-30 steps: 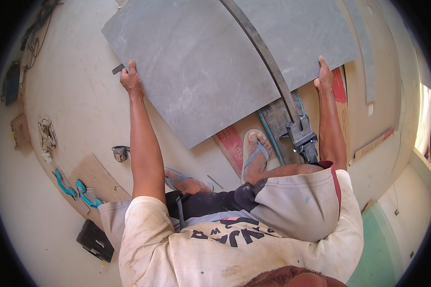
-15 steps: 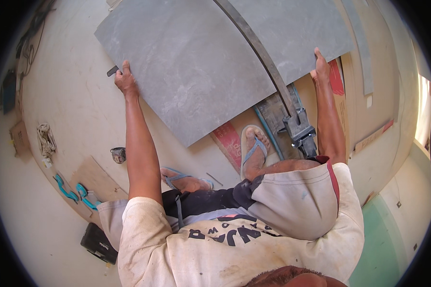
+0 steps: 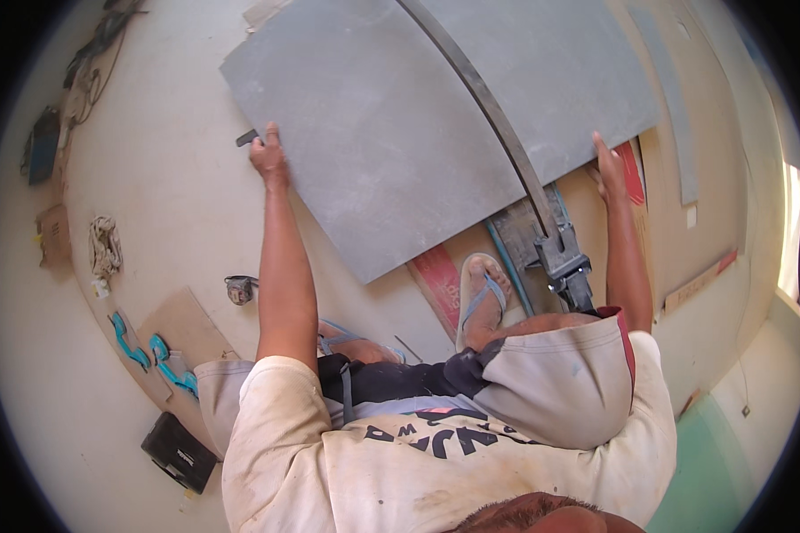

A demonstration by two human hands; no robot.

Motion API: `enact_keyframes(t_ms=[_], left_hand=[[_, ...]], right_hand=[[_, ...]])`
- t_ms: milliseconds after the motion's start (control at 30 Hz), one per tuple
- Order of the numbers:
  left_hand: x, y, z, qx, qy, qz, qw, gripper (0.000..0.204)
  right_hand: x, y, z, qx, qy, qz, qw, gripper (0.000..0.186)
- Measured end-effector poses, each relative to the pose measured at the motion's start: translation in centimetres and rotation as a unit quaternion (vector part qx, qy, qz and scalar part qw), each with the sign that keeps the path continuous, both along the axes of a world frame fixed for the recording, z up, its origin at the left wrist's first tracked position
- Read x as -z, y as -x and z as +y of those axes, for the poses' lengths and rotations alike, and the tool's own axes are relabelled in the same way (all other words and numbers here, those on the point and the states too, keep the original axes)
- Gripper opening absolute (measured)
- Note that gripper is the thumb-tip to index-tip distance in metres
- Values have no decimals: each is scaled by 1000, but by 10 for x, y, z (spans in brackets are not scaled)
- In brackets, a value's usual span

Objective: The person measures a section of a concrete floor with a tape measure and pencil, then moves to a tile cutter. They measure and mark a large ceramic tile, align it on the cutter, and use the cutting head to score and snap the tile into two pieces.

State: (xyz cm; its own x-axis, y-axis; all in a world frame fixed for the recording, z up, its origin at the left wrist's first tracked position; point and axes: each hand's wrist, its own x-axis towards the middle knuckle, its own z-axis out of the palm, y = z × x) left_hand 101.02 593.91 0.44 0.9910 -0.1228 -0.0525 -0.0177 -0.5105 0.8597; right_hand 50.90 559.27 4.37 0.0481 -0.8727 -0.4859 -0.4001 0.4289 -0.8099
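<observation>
A large grey tile (image 3: 373, 151) lies under the long dark rail (image 3: 484, 93) of a tile cutter, reaching out on both sides of it. My left hand (image 3: 269, 158) grips the tile's left edge, thumb on top, the other fingers hidden beneath. Beside that hand a short black bar end (image 3: 247, 138) sticks out. At the near edge, right of the rail, my right hand (image 3: 608, 171) holds the tile with one digit over the top; its other fingers are partly hidden. The cutter's black head (image 3: 564, 258) sits at the rail's near end, above its base (image 3: 517, 238).
Red-printed cardboard (image 3: 436, 277) lies under the tile by my sandalled foot (image 3: 484, 302). On the left are a tape measure (image 3: 240, 289), turquoise handled tools (image 3: 171, 364), a rag (image 3: 105, 246) and a black case (image 3: 180, 451). A narrow grey strip (image 3: 676, 107) lies at right.
The view has shifted a little, so most things appear further right and lower. Both hands remain at the tile's edges, and the tile seems to have turned slightly.
</observation>
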Motion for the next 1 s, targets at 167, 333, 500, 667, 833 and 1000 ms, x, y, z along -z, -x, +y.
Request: enact_keyframes(t_ms=[167,333,500,667,833,1000], left_hand=[[-20,8,-1,12,-61,10,998,51],[-26,7,4,21,-120,-41,992,53],[-22,6,2,-9,-147,-103,984,50],[-50,20,-10,-31,-183,-150,971,43],[-47,32,-31,39,-203,-286,936,48],[-47,43,-44,99,-292,-300,903,52]], right_hand=[[-35,75,66,-149,108,136,973,47],[-115,144,164,-235,72,249,937,46],[-139,232,239,-176,-26,278,944,44],[-180,273,306,-213,-36,337,916,44],[-194,282,339,-295,-45,464,834,39],[-154,326,342,-251,-55,436,862,39]])
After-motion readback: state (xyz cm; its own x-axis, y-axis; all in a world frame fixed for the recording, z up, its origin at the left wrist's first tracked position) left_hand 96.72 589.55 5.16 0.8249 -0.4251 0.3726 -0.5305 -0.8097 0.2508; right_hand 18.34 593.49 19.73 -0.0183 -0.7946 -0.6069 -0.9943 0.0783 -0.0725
